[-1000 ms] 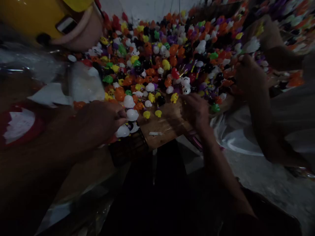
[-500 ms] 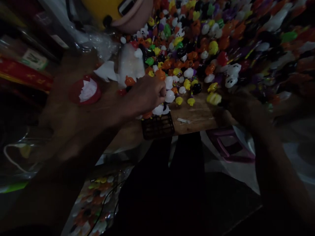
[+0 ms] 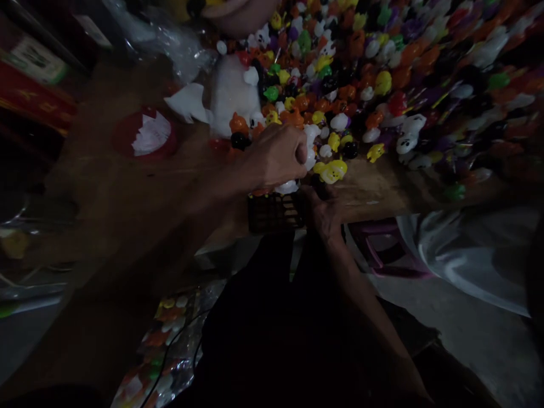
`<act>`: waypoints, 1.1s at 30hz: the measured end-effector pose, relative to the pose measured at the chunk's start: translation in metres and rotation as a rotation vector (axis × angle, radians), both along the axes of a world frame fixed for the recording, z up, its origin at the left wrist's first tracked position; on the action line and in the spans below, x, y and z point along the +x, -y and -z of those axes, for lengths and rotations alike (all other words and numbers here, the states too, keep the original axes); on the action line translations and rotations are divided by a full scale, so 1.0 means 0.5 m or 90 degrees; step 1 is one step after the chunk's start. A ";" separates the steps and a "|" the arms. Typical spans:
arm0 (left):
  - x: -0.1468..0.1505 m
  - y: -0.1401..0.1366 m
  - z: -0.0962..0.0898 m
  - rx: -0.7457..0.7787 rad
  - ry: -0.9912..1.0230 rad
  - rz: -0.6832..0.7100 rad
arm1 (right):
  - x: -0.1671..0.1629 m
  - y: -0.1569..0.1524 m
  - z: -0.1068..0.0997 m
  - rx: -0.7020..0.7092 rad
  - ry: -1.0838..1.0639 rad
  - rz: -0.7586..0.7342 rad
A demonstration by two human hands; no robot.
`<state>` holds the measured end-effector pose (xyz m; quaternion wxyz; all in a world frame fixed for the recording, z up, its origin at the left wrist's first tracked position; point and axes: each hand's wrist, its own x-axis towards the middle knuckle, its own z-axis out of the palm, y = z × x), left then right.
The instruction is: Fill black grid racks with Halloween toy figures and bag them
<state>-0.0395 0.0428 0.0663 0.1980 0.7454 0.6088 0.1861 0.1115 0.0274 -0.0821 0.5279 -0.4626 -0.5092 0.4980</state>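
My left hand (image 3: 278,156) is closed in a fist over the near edge of the heap of small toys. White toys (image 3: 311,148) lie against its fingers, and another white toy (image 3: 287,187) shows just below it; whatever it grips is hidden. My right hand (image 3: 326,208) is at the table's front edge, its fingers curled beside a dark grid tray (image 3: 274,214). At its fingertips is a shiny yellow toy figure (image 3: 334,171), which it appears to hold. The dim light hides the exact grip.
Colourful small toys (image 3: 346,90) spread across the back and right of the wooden table (image 3: 191,195). On the left stands a red bowl (image 3: 120,136) with white paper slips (image 3: 152,133). Below are a purple stool (image 3: 385,249) and a bag of toys (image 3: 165,334).
My right hand has come left from the right side to the grid tray, and the yellow figure moved with it. My left hand remains closed near the white toys. The view has shifted slightly.
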 end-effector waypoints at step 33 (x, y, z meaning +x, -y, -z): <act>-0.009 0.022 0.001 0.134 -0.035 0.066 | 0.010 -0.019 0.004 0.198 0.411 -0.098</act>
